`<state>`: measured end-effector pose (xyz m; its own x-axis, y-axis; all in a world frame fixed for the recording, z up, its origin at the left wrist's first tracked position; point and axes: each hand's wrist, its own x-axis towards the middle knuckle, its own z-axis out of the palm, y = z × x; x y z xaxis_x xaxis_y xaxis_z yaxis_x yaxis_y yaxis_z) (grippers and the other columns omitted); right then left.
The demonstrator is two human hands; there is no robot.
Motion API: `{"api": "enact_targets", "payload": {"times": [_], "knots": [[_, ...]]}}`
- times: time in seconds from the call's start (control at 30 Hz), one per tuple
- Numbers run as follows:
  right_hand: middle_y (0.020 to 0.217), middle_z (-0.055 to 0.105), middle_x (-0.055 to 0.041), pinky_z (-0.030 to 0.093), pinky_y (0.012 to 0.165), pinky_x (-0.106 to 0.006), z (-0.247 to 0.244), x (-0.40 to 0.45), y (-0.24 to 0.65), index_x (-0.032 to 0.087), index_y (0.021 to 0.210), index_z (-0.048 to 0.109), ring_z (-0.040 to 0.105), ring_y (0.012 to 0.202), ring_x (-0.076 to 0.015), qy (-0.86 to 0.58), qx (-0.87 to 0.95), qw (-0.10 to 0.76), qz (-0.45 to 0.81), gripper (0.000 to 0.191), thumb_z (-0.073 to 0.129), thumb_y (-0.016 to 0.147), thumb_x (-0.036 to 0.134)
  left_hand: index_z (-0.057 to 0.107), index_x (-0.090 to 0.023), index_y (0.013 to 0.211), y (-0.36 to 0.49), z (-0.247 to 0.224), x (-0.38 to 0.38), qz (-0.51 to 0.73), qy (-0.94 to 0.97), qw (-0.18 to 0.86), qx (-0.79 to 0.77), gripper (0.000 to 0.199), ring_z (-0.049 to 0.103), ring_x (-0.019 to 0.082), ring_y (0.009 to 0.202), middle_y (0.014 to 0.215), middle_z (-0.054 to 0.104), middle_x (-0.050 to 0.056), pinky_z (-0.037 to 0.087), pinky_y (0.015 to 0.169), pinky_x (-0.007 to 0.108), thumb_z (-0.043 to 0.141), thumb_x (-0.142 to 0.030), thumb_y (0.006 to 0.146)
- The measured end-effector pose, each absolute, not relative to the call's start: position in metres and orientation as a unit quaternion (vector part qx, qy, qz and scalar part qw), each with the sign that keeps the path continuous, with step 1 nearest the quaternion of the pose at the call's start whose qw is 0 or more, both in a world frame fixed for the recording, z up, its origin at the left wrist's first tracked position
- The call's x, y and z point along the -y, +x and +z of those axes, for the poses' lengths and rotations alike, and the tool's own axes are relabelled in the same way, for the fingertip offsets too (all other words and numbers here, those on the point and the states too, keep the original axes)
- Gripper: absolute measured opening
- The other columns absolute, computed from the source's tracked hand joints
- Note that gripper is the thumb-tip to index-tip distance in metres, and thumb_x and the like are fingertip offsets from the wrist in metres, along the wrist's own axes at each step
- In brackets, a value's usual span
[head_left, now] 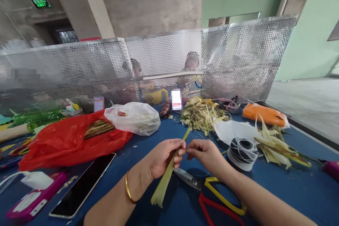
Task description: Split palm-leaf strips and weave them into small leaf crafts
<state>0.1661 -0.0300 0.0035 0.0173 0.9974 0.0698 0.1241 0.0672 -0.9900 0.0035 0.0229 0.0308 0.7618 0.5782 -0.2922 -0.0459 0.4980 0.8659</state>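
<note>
My left hand [167, 155], with a gold bangle at the wrist, is closed around a pale green strip of corn husk [166, 183]. The husk's wide end hangs down toward me, and its narrow end sticks out above the fingers. My right hand [202, 152] is pinched just to the right, its fingertips close to the left ones, on a thin strand at the husk. Whether that strand is thread or wire I cannot tell. Below the hands lie scissors [225, 197] with one yellow and one red handle. A spool of pale cord [242, 153] stands by my right forearm.
A pile of husk shreds [203, 114] lies ahead, with larger husks [280, 144] at right. On the left are a red bag [60, 141], a white plastic bag [135, 118], a phone [84, 183] and a purple power strip [37, 197]. Perforated panels [164, 53] screen people beyond.
</note>
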Motion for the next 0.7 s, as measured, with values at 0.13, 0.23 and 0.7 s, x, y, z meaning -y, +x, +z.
{"api": "enact_targets", "payload": {"times": [0.13,0.23,0.7], "knots": [[0.054,0.055,0.0044,0.045,0.048,-0.024,0.009,0.029,0.17,0.017,0.064,0.063,0.052,0.043,-0.0098,-0.507,0.482,0.517,0.494,0.025,0.067,0.069,0.042,0.056,-0.016,0.077,0.0,0.024,-0.027,0.219,0.454,0.801,-0.324,0.018,0.034,0.004,0.042,0.061,0.042,-0.006,0.029,0.04,0.018,0.06,-0.032,0.082],[0.05,0.051,0.0051,0.043,0.045,-0.022,0.014,0.03,0.17,0.018,0.066,0.063,0.048,0.042,-0.009,-0.504,0.433,0.578,0.474,0.029,0.069,0.07,0.046,0.055,-0.016,0.077,0.0,0.021,-0.027,0.223,0.447,0.805,-0.32,0.017,0.035,0.004,0.042,0.06,0.042,-0.006,0.029,0.04,0.017,0.06,-0.031,0.082],[0.047,0.028,0.0112,0.022,0.036,-0.019,0.02,0.03,0.174,0.018,0.075,0.062,0.023,0.038,-0.0041,-0.464,0.348,0.641,0.503,0.032,0.075,0.068,0.046,0.06,-0.015,0.077,0.004,0.023,-0.021,0.28,0.495,0.733,-0.373,0.017,0.066,0.017,0.077,0.083,0.062,0.006,0.042,0.043,0.018,0.063,-0.032,0.081]]}}
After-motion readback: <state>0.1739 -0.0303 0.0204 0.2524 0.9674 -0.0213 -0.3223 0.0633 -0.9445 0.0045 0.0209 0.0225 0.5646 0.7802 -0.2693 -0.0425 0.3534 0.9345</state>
